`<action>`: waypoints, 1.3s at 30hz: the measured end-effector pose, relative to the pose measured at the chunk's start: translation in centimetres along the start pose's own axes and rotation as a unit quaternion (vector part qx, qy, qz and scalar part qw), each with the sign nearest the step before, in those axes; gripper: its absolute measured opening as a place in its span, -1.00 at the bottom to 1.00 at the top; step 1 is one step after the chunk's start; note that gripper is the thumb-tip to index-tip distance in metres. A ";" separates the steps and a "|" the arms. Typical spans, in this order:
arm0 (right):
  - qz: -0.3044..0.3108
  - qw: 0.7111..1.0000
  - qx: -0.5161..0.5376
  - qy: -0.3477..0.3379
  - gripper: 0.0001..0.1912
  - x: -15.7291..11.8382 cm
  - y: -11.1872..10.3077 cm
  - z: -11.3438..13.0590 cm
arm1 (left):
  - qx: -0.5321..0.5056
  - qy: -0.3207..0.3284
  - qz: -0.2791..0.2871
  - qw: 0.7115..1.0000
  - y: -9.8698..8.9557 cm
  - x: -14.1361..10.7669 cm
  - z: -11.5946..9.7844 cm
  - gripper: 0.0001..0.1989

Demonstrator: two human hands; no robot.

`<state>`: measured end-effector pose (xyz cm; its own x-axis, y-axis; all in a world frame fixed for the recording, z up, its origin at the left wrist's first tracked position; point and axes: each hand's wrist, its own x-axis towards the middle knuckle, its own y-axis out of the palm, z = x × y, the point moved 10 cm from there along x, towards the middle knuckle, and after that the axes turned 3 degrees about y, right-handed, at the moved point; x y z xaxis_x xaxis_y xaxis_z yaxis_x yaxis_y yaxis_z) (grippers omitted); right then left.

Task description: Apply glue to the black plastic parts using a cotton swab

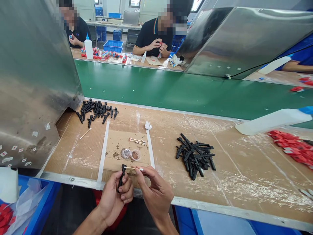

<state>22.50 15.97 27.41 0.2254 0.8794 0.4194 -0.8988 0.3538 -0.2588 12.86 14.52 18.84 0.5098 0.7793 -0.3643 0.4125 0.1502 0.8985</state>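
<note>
My left hand [117,192] is closed around a small black plastic part [121,178], its wider head pointing up. Between thumb and fingers, my right hand [155,187] pinches a cotton swab [132,168], whose far tip meets the head of the black part. Just beyond the hands, two small round tubs, one clear [125,153] and one with brown contents [135,155], stand on a stained cardboard sheet [114,138]. Several used swabs [137,141] lie behind them. One pile of black parts [96,109] is at the far left, another pile [195,155] to the right.
A green conveyor belt [156,89] runs behind the table, with two people seated beyond it. Metal panels [31,81] rise at left. A white bottle [274,120] and red parts [293,148] lie at right. A lone swab [85,133] and crumpled tissue [148,125] are nearby.
</note>
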 end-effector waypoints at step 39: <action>-0.002 1.000 -0.015 -0.005 -0.81 -0.8 -0.2 -0.2 | 0.012 0.006 -0.006 1.000 -0.3 0.0 0.2 -0.71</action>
<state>22.61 15.24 27.01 0.2258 0.8743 0.4296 -0.8863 0.3674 -0.2820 12.92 14.33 18.53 0.4955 0.7847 -0.3725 0.4362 0.1460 0.8879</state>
